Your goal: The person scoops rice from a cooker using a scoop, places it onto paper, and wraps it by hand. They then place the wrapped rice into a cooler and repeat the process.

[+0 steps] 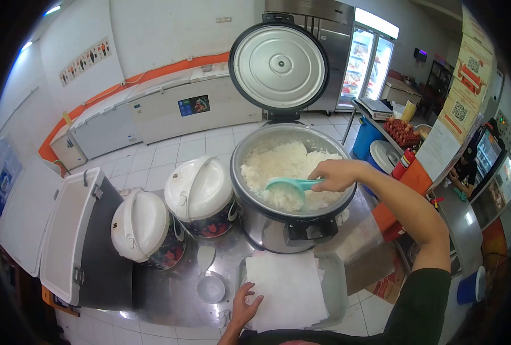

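My right hand (339, 175) is closed around the handle of a turquoise scoop (284, 183). The scoop's bowl sits in the white cooked rice (273, 158) inside a large rice cooker (255, 221), whose round metal lid (279, 66) stands raised behind it. Low in the view, my left hand (244, 307) lies at the left edge of a stack of white paper sheets (284, 287), thumb and fingers apart, holding nothing. The sheets rest in a shallow pale tray (337, 282). Left of them are a small round bowl (211, 288) and a white rice paddle (206, 258).
Two lidded rice warmers (198, 187) (137, 224) stand left of the cooker on the steel table (169, 293). Beyond them is an opened cooler box (89, 247). Chest freezers (158, 115) line the back wall. At right are egg trays (402, 132), a fire extinguisher (403, 163) and another person (465, 169).
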A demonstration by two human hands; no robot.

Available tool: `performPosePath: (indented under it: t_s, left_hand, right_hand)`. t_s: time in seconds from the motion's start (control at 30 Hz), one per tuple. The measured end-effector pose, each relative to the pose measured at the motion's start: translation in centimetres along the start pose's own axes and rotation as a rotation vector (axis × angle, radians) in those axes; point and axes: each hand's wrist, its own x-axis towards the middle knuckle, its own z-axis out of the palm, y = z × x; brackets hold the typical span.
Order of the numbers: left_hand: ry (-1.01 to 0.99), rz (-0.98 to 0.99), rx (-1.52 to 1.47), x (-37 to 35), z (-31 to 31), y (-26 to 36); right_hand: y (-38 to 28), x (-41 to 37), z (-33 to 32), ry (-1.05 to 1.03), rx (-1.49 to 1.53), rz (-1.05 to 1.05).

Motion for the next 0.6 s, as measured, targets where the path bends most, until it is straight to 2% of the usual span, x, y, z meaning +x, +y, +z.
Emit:
performPosePath:
  t_s: [0.13, 0.2, 0.23, 0.3, 0.33, 0.37, 0.43, 0.47, 0.53, 0.57, 0.6]
  left_hand:
    - [0.006, 0.042, 0.037, -0.3, 0.4, 0.1]
    - [0.029, 0.039, 0.015, -0.1, 0.3, 0.1]
    - [0.053, 0.037, -0.011, -0.2, 0.4, 0.2]
    - [0.048, 0.019, 0.007, -0.3, 0.0, 0.4]
    - [0.041, 0.01, 0.028, -0.4, -0.1, 0.5]
    - [0.041, 0.01, 0.025, -0.5, -0.1, 0.3]
    - [0.03, -0.003, 0.009, -0.6, -0.1, -0.2]
    - [0.027, 0.001, 0.009, -0.7, -0.1, -0.4]
    - [0.02, 0.002, 0.03, -0.7, -0.1, -0.3]
    - [0.019, 0.004, 0.03, -0.7, -0.1, -0.2]
    - [0.018, 0.01, 0.029, -0.6, -0.1, -0.2]
  right_hand:
    - [3.0, 0.5, -1.1, -0.096, 0.215, -0.004]
    - [3.6, 0.6, -1.5, 0.031, 0.177, 0.011]
    - [3.7, 0.9, -1.0, 0.021, 0.176, 0.01]
    - [3.8, 1.2, 0.8, 0.644, -0.436, -0.4]
    - [1.3, 0.3, 1.0, 0.558, -0.522, -0.233]
    - [1.0, 0.7, 1.6, 0.556, -0.523, -0.232]
    - [1.4, 1.8, 2.5, 0.674, -0.821, -0.345]
    - [1.8, 2.2, 2.6, 0.677, -0.822, -0.341]
    - [2.3, 2.8, 1.8, 0.894, -0.833, -0.437]
    - [2.4, 3.4, 1.7, 0.896, -0.834, -0.434]
    - [1.6, 4.2, 1.5, 0.73, -0.74, -0.134]
